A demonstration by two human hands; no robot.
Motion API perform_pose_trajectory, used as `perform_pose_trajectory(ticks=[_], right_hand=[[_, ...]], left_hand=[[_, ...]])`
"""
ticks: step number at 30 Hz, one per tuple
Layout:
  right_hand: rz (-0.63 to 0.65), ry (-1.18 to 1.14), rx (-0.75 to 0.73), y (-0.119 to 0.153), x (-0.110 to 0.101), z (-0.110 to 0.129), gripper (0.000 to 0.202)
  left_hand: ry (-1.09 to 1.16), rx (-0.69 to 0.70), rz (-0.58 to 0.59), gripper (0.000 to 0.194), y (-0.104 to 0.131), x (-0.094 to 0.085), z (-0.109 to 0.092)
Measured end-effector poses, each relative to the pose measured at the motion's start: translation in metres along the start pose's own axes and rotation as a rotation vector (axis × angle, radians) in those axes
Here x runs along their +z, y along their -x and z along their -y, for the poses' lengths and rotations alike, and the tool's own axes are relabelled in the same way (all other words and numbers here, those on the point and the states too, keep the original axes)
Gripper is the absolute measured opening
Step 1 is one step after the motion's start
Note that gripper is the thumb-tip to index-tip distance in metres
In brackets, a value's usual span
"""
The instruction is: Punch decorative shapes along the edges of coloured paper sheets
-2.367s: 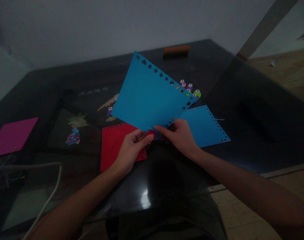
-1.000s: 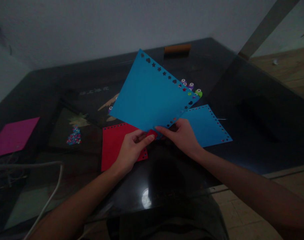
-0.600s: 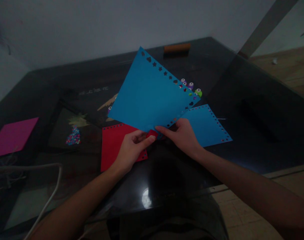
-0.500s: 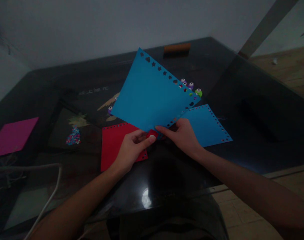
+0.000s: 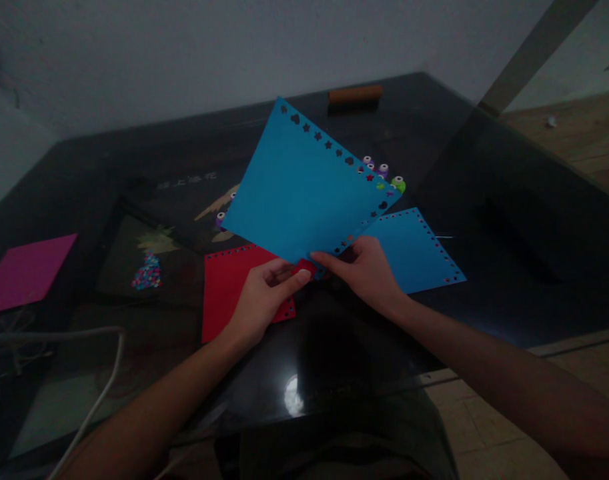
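Observation:
My left hand (image 5: 264,293) is closed around a small red craft punch (image 5: 304,268), with the thumb on its pale button. The punch sits at the near corner of a blue paper sheet (image 5: 304,193), which is held tilted above the table. Cut-out shapes, such as stars and hearts, run along two of its edges. My right hand (image 5: 367,270) pinches the sheet by its lower right edge. Below on the table lie a red sheet (image 5: 224,293) and a second blue sheet (image 5: 414,250), both with punched borders.
Purple and green punches (image 5: 397,184) stand partly hidden behind the raised sheet. A brown cylinder (image 5: 355,95) lies at the table's back. To the left are a heap of coloured paper bits (image 5: 147,272), a magenta sheet (image 5: 29,273) and a white cable (image 5: 107,380).
The raised blue sheet has tipped very slightly. Both hands stay in nearly the same place, holding the same things.

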State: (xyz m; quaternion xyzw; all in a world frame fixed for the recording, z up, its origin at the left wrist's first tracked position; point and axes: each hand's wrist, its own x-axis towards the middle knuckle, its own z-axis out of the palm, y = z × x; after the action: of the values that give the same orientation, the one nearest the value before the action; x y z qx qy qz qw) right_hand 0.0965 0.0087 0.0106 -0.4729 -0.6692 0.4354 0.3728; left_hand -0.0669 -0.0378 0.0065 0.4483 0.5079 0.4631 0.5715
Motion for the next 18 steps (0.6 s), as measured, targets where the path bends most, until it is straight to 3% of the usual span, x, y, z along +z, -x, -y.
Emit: perform_pose_trajectory(ticks=[18], right_hand=[[0.010, -0.030, -0.010, 0.0020, 0.0020, 0.0020, 0.030]], left_hand=[[-0.069, 0.054, -0.028, 0.029, 0.0000, 0.0009, 0.0004]])
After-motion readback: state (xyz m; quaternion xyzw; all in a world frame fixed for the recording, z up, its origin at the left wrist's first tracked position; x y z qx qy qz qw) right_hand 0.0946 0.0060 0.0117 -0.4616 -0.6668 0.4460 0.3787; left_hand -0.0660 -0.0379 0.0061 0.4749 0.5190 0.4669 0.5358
